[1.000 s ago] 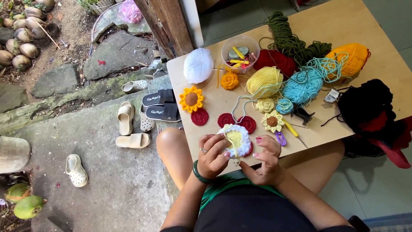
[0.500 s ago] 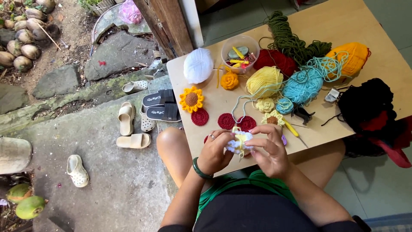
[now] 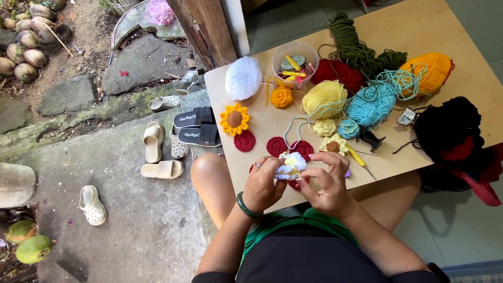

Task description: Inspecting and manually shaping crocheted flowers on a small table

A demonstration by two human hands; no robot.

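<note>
A small white and yellow crocheted piece (image 3: 292, 165) is pinched between both my hands over the near edge of a low wooden table (image 3: 461, 31). My left hand (image 3: 263, 184), with a green bangle on its wrist, grips the piece's left side. Fingers of my right hand (image 3: 327, 181) close on its right side. Just beyond my hands lie red crocheted discs (image 3: 276, 146), a crocheted sunflower (image 3: 234, 119) and a pale yellow flower (image 3: 334, 144). A thin pale thread runs up from the piece toward the yarn balls.
The table holds balls of yarn: white (image 3: 243, 77), yellow (image 3: 325, 98), turquoise (image 3: 371, 105), orange (image 3: 427, 72), red, dark green and black (image 3: 445, 128). A clear tub (image 3: 296, 63) holds small tools. Sandals and slippers (image 3: 196, 126) lie on the concrete at left. Coconuts sit by the stones.
A second ago the round piece lay flat and spread between my hands; now it is folded and bunched, and both hands have closed in tighter around it.
</note>
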